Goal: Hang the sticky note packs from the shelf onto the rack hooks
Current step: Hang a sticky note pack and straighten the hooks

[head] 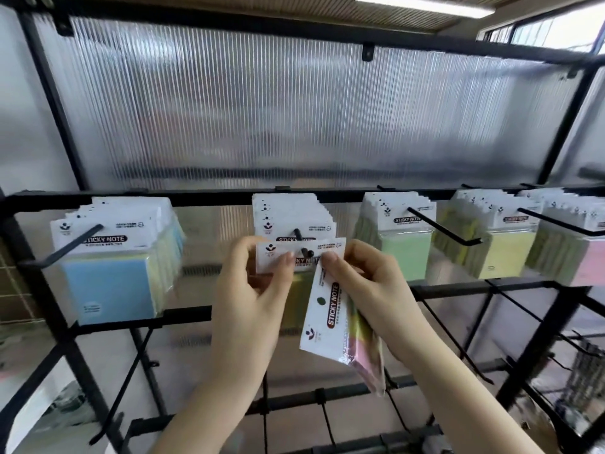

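Left hand point(252, 290) pinches a pack point(299, 255) at the hook point(302, 245); right hand point(363, 283) apparently pinches 1 spare pack point(330, 322).

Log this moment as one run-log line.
step: threading pack on hook | left hand: pinches pack header at centre hook | right hand: holds spare pack

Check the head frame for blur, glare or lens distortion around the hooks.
Head view: wide-angle bend bows the rack bars at the edges; the far-right packs are smeared; the centre hook and both hands' pack read fairly sharp; the ceiling light is blown out; the ribbed panel shows soft reflections.
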